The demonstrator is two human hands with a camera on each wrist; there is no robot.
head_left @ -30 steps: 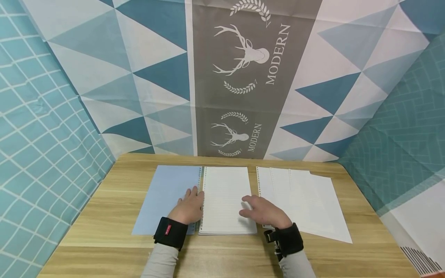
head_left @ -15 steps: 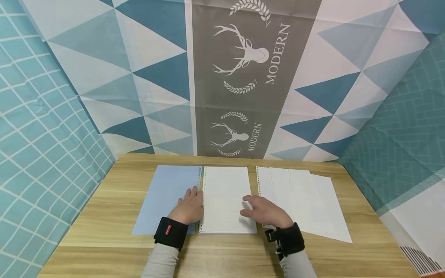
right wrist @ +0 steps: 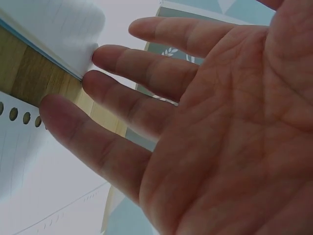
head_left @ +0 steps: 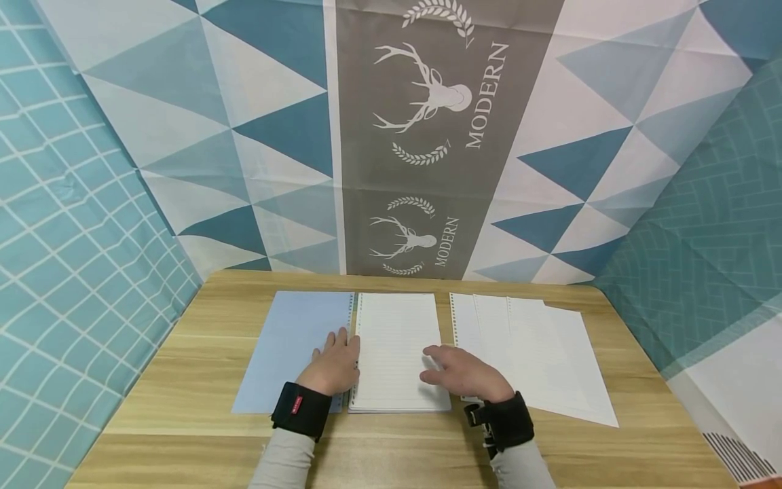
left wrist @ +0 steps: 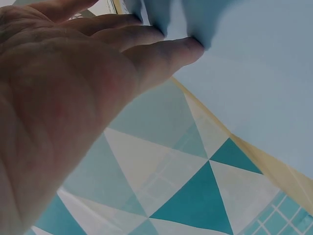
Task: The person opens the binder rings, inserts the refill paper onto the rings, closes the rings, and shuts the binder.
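An open loose-leaf notebook lies on the table, its blue cover (head_left: 299, 319) on the left and a stack of lined pages (head_left: 397, 319) on the right. My left hand (head_left: 330, 363) rests near the binding holes, straight fingers on the blue cover; the left wrist view has those fingertips at the blue surface (left wrist: 264, 68). Over the right edge of the pages hovers my right hand (head_left: 467, 370), fingers extended and holding nothing. Its palm and spread fingers (right wrist: 137, 68) fill the right wrist view, between the page stack (right wrist: 54, 29) and a hole-punched sheet.
Several loose punched sheets (head_left: 550, 353) lie fanned out and overlapping to the right of the notebook, partly under the right hand. A wooden table (head_left: 201, 380) bears everything. Patterned cloths (head_left: 397, 224) hang behind and at both sides.
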